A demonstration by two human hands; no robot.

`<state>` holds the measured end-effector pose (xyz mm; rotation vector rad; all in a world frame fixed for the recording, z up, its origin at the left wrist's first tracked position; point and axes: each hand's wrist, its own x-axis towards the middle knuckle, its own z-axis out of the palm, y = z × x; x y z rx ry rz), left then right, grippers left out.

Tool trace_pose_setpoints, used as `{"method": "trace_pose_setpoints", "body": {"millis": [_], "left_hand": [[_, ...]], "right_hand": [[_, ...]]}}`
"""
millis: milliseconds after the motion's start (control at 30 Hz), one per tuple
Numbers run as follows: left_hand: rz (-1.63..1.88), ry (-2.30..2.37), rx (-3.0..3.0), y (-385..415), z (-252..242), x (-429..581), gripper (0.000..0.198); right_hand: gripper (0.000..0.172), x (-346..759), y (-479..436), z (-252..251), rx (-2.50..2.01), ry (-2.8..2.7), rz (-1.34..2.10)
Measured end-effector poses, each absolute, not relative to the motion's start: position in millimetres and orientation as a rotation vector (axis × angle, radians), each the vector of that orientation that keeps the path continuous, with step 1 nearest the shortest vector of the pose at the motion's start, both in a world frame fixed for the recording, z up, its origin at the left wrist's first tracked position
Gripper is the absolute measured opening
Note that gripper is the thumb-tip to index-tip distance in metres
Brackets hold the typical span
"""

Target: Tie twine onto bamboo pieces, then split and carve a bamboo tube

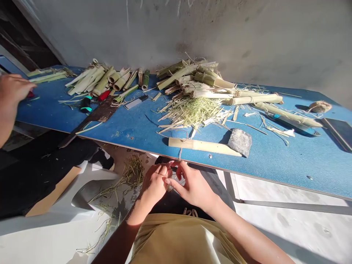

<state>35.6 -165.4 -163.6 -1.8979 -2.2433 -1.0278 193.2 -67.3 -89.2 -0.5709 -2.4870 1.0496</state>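
My left hand (156,180) and my right hand (195,186) meet just below the front edge of the table, fingers pinched close together. A thin string (180,153) hangs over that edge from a split bamboo strip (199,145) and runs down to my fingers. Between the two hands a fine strand shows, though the fingertips partly hide it. The pale bamboo strip lies flat along the front edge, just beyond my hands. A rough grey stone (240,142) rests on its right end.
Bamboo pieces (176,73) and shavings (196,112) are heaped on the blue table (277,161). A cleaver (100,112) overhangs the front edge near a small knife (136,102). Another person's hand (13,90) is at far left. A phone-like dark slab (339,134) lies far right.
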Motion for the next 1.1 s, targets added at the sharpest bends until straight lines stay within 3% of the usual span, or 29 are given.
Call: {"method": "trace_pose_setpoints", "body": {"millis": [167,367,600,800,1100], "left_hand": [[-0.945,-2.254,-1.836,-165,-163,40,0.036],[-0.84,-2.311,-1.782,-166,-161,39,0.04],[-1.233,-2.245,-1.699,-170,-158,35,0.039],[-1.142,-2.385,-1.576,-176,-154,40,0.042],[-1.326,-2.457,-1.647,-177,-147,41,0.047]], "right_hand": [[0.024,189,-66,-102,-0.435,-2.559,0.777],[0.028,187,-62,-115,-0.242,-2.553,0.568],[0.013,184,-67,-111,-0.531,-2.478,0.854],[0.02,186,-67,-115,-0.561,-2.563,0.88],[0.02,180,-68,-125,-0.427,-2.518,0.859]]}}
